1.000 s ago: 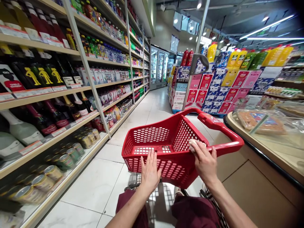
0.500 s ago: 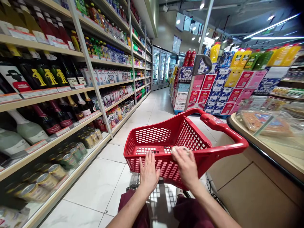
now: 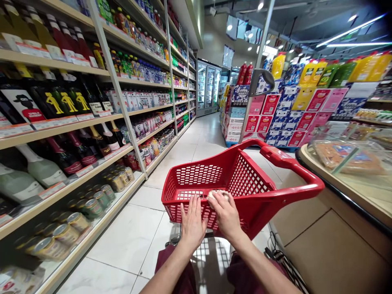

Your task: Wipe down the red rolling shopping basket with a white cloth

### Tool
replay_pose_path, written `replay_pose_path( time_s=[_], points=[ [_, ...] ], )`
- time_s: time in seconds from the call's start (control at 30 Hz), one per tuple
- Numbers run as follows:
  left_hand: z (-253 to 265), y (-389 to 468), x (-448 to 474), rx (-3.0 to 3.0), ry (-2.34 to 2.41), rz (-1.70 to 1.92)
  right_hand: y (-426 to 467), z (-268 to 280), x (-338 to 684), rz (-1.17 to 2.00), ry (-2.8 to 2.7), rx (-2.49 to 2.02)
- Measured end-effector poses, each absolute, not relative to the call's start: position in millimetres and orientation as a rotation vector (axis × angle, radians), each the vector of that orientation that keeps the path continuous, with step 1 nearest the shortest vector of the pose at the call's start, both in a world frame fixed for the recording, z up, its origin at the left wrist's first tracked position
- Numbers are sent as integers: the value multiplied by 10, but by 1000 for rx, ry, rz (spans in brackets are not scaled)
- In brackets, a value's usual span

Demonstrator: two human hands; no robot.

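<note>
Shopping cart [image 3: 260,208], red, at centre of frame, slightly low; its perforated basket opens upward, handle [image 3: 306,172] curving off toward the right. Left hand [image 3: 193,224], lower centre: palm down on the near rim and side wall, fingers straight and lying nearly together, thumb apart, nothing gripped. Right hand [image 3: 226,213], just right of it, close but apart: fingers bent and clamped on a wadded pale cloth [image 3: 213,196], which sits on the near rim around mid-length of that side. Most of the cloth is hidden under the fingers; cannot tell its full shape. Dark red trousers [image 3: 174,267] at bottom of frame, below the cart.

Surroundings: shelf [image 3: 61,130] fills the left of the frame, with dark bottles [image 3: 53,102] mid-left and cans [image 3: 78,221] on the lowest level. White tiled floor [image 3: 122,241] between shelf and cart. Stacked boxes [image 3: 289,116], upper right, carry juice bottles [image 3: 308,73] on top. Counter [image 3: 337,237] at right edge, near the handle; a clear food pack [image 3: 346,157] rests on it. Glass-door fridges [image 3: 206,85] at upper centre, far back
</note>
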State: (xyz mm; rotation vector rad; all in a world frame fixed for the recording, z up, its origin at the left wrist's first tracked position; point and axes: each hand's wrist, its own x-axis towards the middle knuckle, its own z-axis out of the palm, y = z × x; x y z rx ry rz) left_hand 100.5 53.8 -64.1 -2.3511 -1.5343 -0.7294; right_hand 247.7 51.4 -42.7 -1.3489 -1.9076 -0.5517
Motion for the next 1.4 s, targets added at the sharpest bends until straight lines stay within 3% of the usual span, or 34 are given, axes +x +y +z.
replay_pose_path(
  time_s=[0.4,0.63,0.73,0.93,1.17,1.4],
  points=[
    [-364,772,1715,-2765,-1288,-1124,381,-378,3022,-523,-2047,-1422],
    [-565,871,806,-2308,-1613,-1321,390,-448,3013,-537,-1932,-1411],
    [-649,854,638,-2153,-1646,-1258,395,-465,2980,-559,-1917,-1421],
    [-730,800,1057,-2387,-1372,-1134,391,-477,2954,-585,-1960,-1438],
    [-747,874,211,-1994,-1748,-1118,399,-470,2951,-547,-1938,-1431],
    [-685,785,850,-2251,-1622,-1143,399,-464,2945,-552,-1940,-1447]
  ],
)
